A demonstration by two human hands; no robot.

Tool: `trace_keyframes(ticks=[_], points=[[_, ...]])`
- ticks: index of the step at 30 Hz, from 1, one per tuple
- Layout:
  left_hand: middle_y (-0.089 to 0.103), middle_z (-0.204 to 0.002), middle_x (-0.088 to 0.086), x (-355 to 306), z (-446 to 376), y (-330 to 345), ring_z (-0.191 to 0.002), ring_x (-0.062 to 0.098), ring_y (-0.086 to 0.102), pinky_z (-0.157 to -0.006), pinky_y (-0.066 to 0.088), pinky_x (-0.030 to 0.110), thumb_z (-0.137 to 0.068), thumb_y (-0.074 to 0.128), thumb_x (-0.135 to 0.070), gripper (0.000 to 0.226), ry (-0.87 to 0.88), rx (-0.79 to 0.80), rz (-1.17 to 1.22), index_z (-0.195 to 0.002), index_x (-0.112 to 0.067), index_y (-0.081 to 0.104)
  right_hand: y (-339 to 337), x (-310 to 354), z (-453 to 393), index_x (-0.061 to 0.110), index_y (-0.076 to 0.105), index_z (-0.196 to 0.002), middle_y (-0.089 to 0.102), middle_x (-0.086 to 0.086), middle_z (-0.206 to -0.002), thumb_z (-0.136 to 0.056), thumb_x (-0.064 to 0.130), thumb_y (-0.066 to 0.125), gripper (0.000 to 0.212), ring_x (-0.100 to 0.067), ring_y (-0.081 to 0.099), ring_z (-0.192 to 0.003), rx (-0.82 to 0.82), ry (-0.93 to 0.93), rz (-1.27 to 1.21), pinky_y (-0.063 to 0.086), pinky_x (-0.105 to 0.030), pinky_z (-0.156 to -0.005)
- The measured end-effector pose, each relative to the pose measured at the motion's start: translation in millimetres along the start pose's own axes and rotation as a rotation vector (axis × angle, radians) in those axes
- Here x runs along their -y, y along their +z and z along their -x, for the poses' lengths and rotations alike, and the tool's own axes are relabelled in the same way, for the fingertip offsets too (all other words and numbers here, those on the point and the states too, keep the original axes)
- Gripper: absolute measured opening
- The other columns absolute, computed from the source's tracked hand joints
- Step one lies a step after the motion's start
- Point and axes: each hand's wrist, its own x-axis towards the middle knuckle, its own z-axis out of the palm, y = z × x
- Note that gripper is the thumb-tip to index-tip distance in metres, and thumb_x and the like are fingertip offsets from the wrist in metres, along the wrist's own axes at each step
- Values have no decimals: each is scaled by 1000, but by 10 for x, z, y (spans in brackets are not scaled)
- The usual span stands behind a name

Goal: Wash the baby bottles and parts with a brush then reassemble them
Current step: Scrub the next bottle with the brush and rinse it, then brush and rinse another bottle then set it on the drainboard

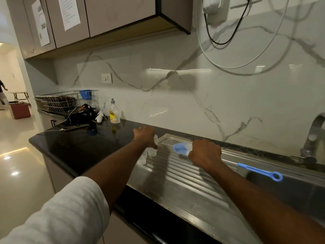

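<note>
Clear baby bottles [152,152] stand at the left end of the steel drainboard [184,180], another clear one [141,158] just in front. My left hand [145,135] reaches over them from above, fingers curled down at the top of a bottle; the grip itself is hidden. My right hand [204,153] is curled round the wire stem of a bottle brush [181,149]. Its blue and white bristle head lies on the drainboard to the left of that hand. The blue loop handle [260,171] sticks out to the right over the sink edge.
A dish soap bottle [114,112] stands on the black counter [73,147] at the back wall. A wire dish rack [66,102] and black gear with cables sit farther left. The tap [314,138] rises at the right, above the sink basin [299,192].
</note>
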Motion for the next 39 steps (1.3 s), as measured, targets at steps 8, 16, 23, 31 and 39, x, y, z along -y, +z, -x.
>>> trace_keyframes(ticks=[8, 16, 23, 31, 39], points=[[60, -126, 5, -164, 64, -205, -119, 29, 54, -96, 43, 48, -75, 74, -69, 77, 65, -134, 18, -131, -22, 51, -455, -236, 372, 36, 58, -86, 68, 10, -105, -90, 77, 41, 45, -16, 65, -95, 76, -5, -37, 49, -29, -79], [61, -130, 2, -1260, 488, -640, -125, 26, 52, -103, 38, 49, -83, 68, -67, 70, 260, -108, 43, -137, -26, 51, -1082, -820, 888, 21, 65, -114, 68, 0, -116, -99, 41, 52, 28, -22, 66, -103, -18, 146, 28, 39, -28, -73], [68, -118, -7, -2428, 1029, -442, -108, 16, 62, -91, 52, 39, -84, 69, -62, 52, 429, -54, 202, -125, -32, 59, -1453, -1765, 1442, 19, 66, -117, 69, -4, -116, -95, 33, 60, 27, -24, 66, -106, -39, 306, 100, 46, -32, -78], [70, -114, -1, -3692, 1526, 155, -103, 18, 65, -92, 56, 38, -86, 70, -43, 33, 619, 66, 347, -115, -27, 69, -1261, -2921, 1886, 21, 68, -117, 69, -5, -120, -91, 45, 60, 36, -25, 66, -108, 78, 471, 145, 51, -34, -84], [75, -107, -6, -4514, 1584, 739, -87, 2, 65, -83, 48, 16, -83, 82, -24, 28, 961, 641, 366, -110, -22, 76, -690, -3493, 2036, 21, 62, -127, 64, -3, -129, -92, 34, 62, 38, -23, 62, -117, 206, 539, 232, 48, -32, -88]])
